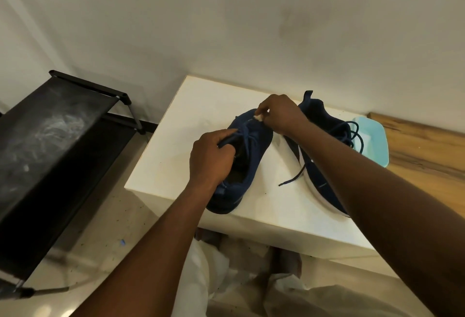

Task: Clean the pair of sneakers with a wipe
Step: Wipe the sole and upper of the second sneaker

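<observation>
Two navy sneakers rest on a white block-like table (173,165). The left sneaker (247,165) stands upright with its toe pointing away from me. My left hand (211,158) grips its tongue and collar at the opening. My right hand (279,114) pinches a small balled-up white wipe (258,117) against the sneaker's toe top. The second sneaker (324,165) lies on its side to the right, white sole edge showing and its laces loose; my right forearm crosses over it.
A light blue tray or basin (375,140) sits behind the right sneaker, at the edge of a wooden surface (427,150). A black fabric shoe rack (50,145) stands on the floor to the left. A white wall rises right behind the table.
</observation>
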